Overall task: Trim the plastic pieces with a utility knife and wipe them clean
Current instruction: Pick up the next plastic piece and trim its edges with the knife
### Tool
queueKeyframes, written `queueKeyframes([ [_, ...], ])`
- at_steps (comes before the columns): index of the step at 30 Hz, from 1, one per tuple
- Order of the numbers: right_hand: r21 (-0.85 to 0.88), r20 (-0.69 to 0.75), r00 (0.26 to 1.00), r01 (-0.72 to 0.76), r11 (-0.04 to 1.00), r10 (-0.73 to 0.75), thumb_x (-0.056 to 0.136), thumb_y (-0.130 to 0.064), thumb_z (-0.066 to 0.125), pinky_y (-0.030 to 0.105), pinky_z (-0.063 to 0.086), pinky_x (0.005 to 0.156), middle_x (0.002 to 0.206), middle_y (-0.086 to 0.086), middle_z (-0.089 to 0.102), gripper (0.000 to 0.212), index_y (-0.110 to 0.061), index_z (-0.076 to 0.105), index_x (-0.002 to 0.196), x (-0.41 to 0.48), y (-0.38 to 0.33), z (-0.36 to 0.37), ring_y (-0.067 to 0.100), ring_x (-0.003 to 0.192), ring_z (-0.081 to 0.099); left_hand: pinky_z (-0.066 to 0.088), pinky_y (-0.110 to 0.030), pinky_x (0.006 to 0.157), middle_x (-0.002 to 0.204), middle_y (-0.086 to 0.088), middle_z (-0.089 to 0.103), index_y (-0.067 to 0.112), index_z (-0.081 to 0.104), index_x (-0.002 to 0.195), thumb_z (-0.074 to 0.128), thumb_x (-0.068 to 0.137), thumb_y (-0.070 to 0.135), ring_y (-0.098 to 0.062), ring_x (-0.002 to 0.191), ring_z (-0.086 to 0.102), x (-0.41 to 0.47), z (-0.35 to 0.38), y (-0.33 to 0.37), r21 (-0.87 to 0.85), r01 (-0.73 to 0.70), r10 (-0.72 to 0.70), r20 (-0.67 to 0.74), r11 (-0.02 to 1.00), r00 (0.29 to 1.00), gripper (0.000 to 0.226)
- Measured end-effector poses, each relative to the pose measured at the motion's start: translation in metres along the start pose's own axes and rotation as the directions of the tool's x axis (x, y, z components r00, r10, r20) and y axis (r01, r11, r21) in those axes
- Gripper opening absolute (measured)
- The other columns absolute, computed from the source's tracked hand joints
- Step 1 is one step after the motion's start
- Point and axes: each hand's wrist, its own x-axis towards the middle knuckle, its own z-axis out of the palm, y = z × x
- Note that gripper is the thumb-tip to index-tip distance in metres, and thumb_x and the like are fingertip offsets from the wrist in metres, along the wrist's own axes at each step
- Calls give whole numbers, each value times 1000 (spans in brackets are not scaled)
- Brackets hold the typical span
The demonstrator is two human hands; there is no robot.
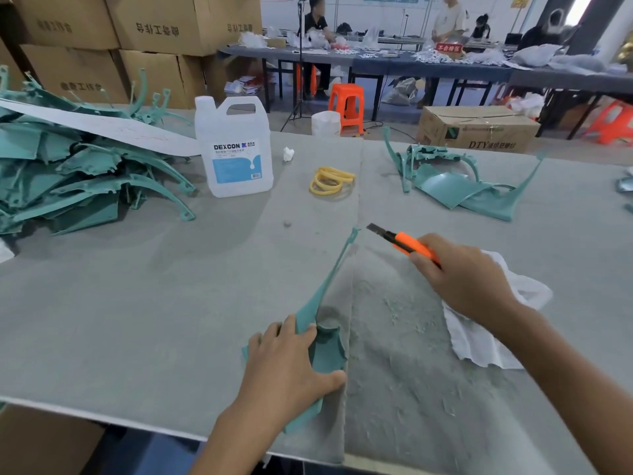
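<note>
A teal plastic piece (327, 347) with a long thin arm reaching up and away lies on the grey felt table (171, 303) near the front edge. My left hand (286, 366) grips its wide lower end, thumb on the right side. My right hand (460, 275) holds an orange utility knife (399, 242) with its dark blade out, pointing up-left, a little right of the arm's tip and apart from it. A white cloth (479, 341) lies under my right wrist.
A big heap of teal pieces (78, 176) fills the left. A few teal pieces (455, 186) lie at the back right. A white DEXCON jug (234, 149), yellow rubber bands (330, 181) and a paper wad (288, 154) stand mid-table. Plastic shavings litter the felt.
</note>
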Motion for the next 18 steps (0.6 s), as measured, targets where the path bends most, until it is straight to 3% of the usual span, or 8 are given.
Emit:
queueKeyframes([
  [3,192,-33,998,-51,980,58,99,-52,49,41,48,65,73,-7,58,21,-36,58,107,-34,0,21,21,69,58,29,-36,109,142,19,36,46,40,137,33,56,101,-11,132,33,-8,4,-6,-22,-27,26,-41,999,999,99],
  [5,288,-22,994,-95,953,106,98,-55,49,37,46,58,64,-7,56,16,-40,56,99,-52,0,35,12,60,56,31,-34,104,132,23,40,45,43,128,20,58,106,-10,126,36,-7,1,-10,-50,-19,15,-82,999,997,95],
  [7,361,-16,984,-162,918,180,97,-59,46,32,41,53,63,-9,58,15,-45,52,93,-63,1,48,8,56,56,35,-34,101,129,20,47,40,48,124,24,72,97,-13,123,41,4,-4,-10,-117,-1,-19,-171,993,985,80],
  [10,460,-112,957,-189,867,268,98,-54,50,31,37,51,74,-20,61,13,-44,52,91,-72,1,61,5,65,57,40,-37,102,134,10,55,32,47,134,38,92,71,-19,125,49,35,-13,-5,-307,-50,-40,-279,950,959,59],
  [13,500,-191,924,-199,843,332,98,-52,52,29,35,52,77,-25,60,12,-41,52,92,-80,-5,69,1,70,57,41,-40,105,140,2,55,28,36,148,38,101,57,-23,127,52,74,-18,6,-442,-98,-18,-251,891,968,55],
  [16,468,-216,907,-230,853,363,95,-57,48,22,34,55,85,-33,57,12,-45,49,94,-86,-9,75,-14,82,53,46,-40,96,121,-1,67,32,40,143,31,104,53,-25,112,62,105,-16,18,-465,-116,29,-191,878,981,45],
  [18,453,-214,919,-207,867,331,94,-64,40,19,35,60,91,-32,57,27,-41,51,102,-85,-9,76,-14,85,53,51,-43,87,99,0,70,31,50,123,26,106,50,-27,94,65,117,-10,23,-420,-153,75,-196,895,978,35],
])
